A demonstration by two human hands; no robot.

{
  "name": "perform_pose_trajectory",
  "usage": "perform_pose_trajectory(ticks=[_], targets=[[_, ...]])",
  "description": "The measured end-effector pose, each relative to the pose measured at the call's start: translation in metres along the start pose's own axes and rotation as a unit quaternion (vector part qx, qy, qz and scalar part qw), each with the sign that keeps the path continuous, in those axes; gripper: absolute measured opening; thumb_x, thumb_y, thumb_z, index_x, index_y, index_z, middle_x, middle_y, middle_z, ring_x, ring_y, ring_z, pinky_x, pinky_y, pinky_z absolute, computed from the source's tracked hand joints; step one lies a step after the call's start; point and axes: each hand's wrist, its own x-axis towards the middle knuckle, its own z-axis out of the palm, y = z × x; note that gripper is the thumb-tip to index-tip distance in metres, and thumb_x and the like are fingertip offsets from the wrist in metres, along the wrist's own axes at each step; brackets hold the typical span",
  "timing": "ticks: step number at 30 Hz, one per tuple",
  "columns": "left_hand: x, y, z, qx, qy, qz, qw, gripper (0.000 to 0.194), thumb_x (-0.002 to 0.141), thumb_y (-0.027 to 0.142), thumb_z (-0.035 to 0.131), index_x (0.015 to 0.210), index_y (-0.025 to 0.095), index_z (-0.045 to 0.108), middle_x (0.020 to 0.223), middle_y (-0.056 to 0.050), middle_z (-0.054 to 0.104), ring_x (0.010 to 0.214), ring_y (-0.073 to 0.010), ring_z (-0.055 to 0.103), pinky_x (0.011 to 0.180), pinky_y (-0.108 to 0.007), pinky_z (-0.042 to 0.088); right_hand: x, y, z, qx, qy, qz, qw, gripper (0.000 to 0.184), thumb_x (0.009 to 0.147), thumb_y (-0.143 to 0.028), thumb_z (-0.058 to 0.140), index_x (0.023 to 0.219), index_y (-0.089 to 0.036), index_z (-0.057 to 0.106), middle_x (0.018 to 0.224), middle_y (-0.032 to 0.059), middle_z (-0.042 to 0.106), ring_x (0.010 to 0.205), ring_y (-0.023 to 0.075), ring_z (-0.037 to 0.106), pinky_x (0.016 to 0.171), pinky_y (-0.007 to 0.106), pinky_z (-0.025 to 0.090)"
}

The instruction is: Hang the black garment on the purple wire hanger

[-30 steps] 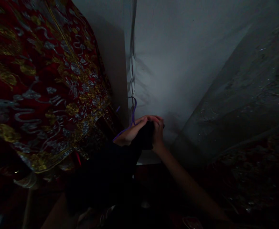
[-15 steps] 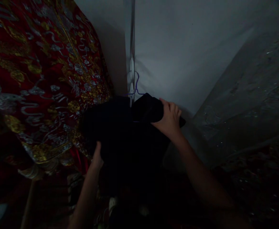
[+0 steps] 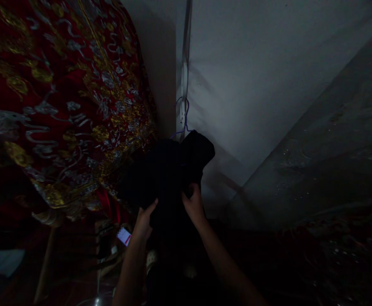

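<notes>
1 v. dk garment (image 3: 170,174), hung, on 1 thin purple hanger (image 3: 186,121)

Dim indoor spot, prob. a clothes-storage or dressing corner; home vs. shop, can't tell. Signs: red cloth (image 3: 71,102) w/ gold & silver embroid. upper L of frame, dark garment (image 3: 170,174) on purple hanger (image 3: 186,121) nr. ctr. by pale wall (image 3: 237,76), sheer sparkly sheet (image 3: 316,144) (plastic or fabric, unclear) at R, lit screen (image 3: 124,236) lower L.
</notes>
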Motion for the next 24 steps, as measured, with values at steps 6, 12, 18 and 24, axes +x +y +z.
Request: perform_pose_trajectory(ticks=[6, 12, 18, 24], targets=[[0.015, 0.008, -0.011, 0.087, 0.043, 0.089, 0.991, 0.041, 0.08, 0.034, 0.076, 0.116, 0.023, 0.06, 0.123, -0.009, 0.069, 0.123, -0.0273, 0.062, 0.108, -0.047, 0.049, -0.007, 0.023, -0.008, 0.017, -0.115, 0.107, 0.987, 0.02, 0.079, -0.039, 0.055, 0.068, -0.022, 0.056, 0.064, 0.0031, 0.066, 0.064, 0.0201, 0.063, 0.062, 0.029, 0.047], [0.017, -0.019, -0.01, 0.316, 0.127, 0.419, 0.842, 0.06, 0.085, 0.041, 0.07, 0.135, 0.025, 0.04, 0.144, -0.014, 0.043, 0.142, -0.0287, 0.038, 0.121, -0.047, 0.029, -0.016, 0.01, -0.021, 0.055, -0.135, 0.139, 0.979, 0.028, 0.078, -0.042, 0.054, 0.058, -0.024, 0.048, 0.056, 0.002, 0.062, 0.056, 0.019, 0.063, 0.054, 0.028, 0.044], [-0.003, -0.067, 0.025, 0.36, -0.192, 0.269, 0.873, 0.021, 0.088, 0.027, 0.062, 0.108, 0.026, 0.063, 0.109, -0.007, 0.068, 0.107, -0.0262, 0.065, 0.099, -0.041, 0.049, -0.024, 0.002, -0.025, 0.089, -0.136, 0.136, 0.977, 0.032, 0.075, -0.049, 0.057, 0.059, -0.025, 0.045, 0.055, -0.0008, 0.054, 0.056, 0.0185, 0.056, 0.056, 0.03, 0.043], [-0.01, -0.071, 0.039, 0.371, -0.172, 0.305, 0.86, 0.006, 0.087, 0.024, 0.06, 0.084, 0.024, 0.065, 0.085, -0.003, 0.068, 0.084, -0.0227, 0.065, 0.079, -0.035, 0.051, -0.03, 0.003, -0.041, 0.103, -0.132, 0.067, 0.984, 0.035, 0.078, -0.051, 0.067, 0.071, -0.023, 0.049, 0.065, -0.003, 0.052, 0.062, 0.0156, 0.054, 0.059, 0.027, 0.043]])
